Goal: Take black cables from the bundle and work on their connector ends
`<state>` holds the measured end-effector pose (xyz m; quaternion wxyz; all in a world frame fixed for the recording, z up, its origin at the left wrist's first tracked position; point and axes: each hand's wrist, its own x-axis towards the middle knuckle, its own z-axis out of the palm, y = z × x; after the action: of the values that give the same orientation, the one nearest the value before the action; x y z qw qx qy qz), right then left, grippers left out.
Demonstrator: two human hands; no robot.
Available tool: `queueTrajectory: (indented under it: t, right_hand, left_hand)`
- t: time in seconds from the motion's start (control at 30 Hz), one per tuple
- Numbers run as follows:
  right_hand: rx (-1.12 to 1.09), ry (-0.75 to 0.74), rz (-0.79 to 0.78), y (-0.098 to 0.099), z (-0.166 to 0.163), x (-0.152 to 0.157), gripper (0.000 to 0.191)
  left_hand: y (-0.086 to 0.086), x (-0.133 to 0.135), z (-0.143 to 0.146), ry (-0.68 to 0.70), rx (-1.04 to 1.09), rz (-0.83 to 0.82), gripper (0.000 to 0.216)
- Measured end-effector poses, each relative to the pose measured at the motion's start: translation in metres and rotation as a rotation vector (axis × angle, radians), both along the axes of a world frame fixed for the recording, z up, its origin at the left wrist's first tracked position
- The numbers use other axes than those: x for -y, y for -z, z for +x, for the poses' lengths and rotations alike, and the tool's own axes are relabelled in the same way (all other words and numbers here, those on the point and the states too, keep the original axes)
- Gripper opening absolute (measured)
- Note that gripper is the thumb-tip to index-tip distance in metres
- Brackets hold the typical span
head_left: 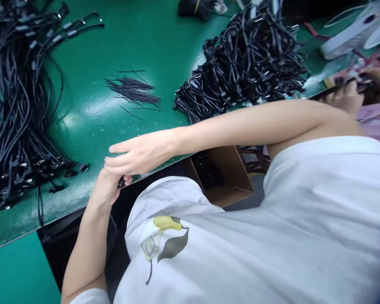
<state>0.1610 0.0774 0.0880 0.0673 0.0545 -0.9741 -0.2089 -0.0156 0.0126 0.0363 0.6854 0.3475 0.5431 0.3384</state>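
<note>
My left hand (pixel 105 191) comes up from below the table edge and is closed around a small black cable end (pixel 121 182). My right hand (pixel 139 154) reaches across from the right and lies over the left one. Its fingers stretch out to the left and its thumb presses against the same black piece. Both hands meet right at the front edge of the green table (pixel 91 114). Most of the piece is hidden between the fingers.
Black cable bundles lie at the left (pixel 15 105) and at the back right (pixel 247 63). Thin black ties (pixel 133 90) lie between them. A cardboard box (pixel 231 177) holding cables sits under the table. Another person's hands (pixel 348 97) work at the far right, near a white device (pixel 354 31).
</note>
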Motion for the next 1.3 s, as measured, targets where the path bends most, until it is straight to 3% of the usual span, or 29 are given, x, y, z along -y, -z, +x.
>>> queueTrajectory:
  t: [0.2,0.3,0.37,0.53,0.7,0.8,0.87,0.93,1.0,1.13,1.2,1.3]
  right_hand:
    - [0.111,0.067,0.093,-0.008,0.013,0.005,0.049]
    - [0.178,0.104,0.085,-0.002,0.012,0.011,0.047]
    - [0.218,0.189,-0.006,0.005,0.009,0.013,0.043]
    - [0.046,0.499,-0.473,0.026,0.000,0.013,0.029]
    - [-0.364,0.748,-0.963,0.040,-0.005,0.020,0.028]
    - [-0.547,0.714,-1.445,0.047,-0.003,0.020,0.030]
    - [-0.590,0.727,-1.668,0.049,-0.001,0.018,0.029]
    - [-0.660,0.765,-1.704,0.049,0.001,0.020,0.028]
    - [-0.708,0.706,-1.615,0.049,0.000,0.025,0.029]
    - [-0.540,0.559,-1.458,0.054,-0.009,0.038,0.027]
    - [-0.487,0.623,-1.511,0.057,-0.010,0.035,0.026]
    - [-0.569,0.764,-1.602,0.059,-0.005,0.021,0.027]
  left_hand:
    - [-0.007,-0.005,0.014,0.113,0.066,-0.064,0.029]
    - [-0.003,-0.003,0.020,0.082,0.069,-0.081,0.026]
    - [-0.001,-0.002,0.025,0.024,0.075,-0.070,0.020]
    - [0.006,-0.002,0.034,-0.228,0.130,0.019,0.012]
    - [0.009,0.000,0.030,-0.389,0.155,0.198,0.017]
    - [0.007,0.005,0.017,-0.358,0.001,0.427,0.007]
    - [0.008,0.011,0.007,-0.222,-0.194,0.567,0.008]
    - [0.011,0.014,-0.001,-0.044,-0.368,0.623,0.017]
    - [0.014,0.013,-0.005,0.044,-0.428,0.598,0.015]
    - [0.008,0.009,-0.008,-0.074,-0.228,0.482,0.016]
    - [0.000,0.011,-0.010,-0.036,-0.195,0.599,0.021]
    - [-0.004,0.020,-0.012,0.188,-0.326,0.764,0.025]
